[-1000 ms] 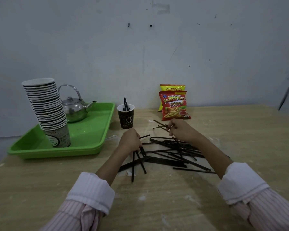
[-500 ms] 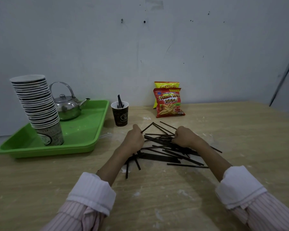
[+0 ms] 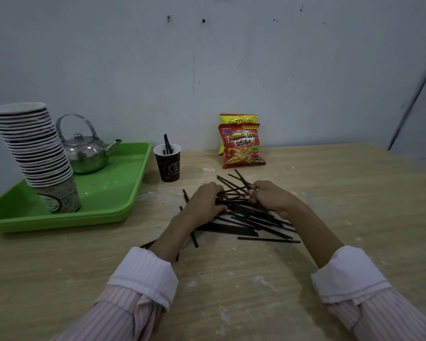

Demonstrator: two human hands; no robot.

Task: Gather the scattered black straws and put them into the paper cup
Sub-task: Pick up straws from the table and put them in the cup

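Dim, soft light; wide-angle edge distortion

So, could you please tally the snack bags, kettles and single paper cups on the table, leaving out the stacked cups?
Snack bags: 2 (red snack bag, yellow snack bag)
Kettle: 1
Single paper cup: 1
Total: 4
The black straws are too tangled to count.

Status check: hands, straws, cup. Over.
Left hand and right hand both grip straws in the pile. A few in the cup; most lie on the table. Nothing between pile and cup.
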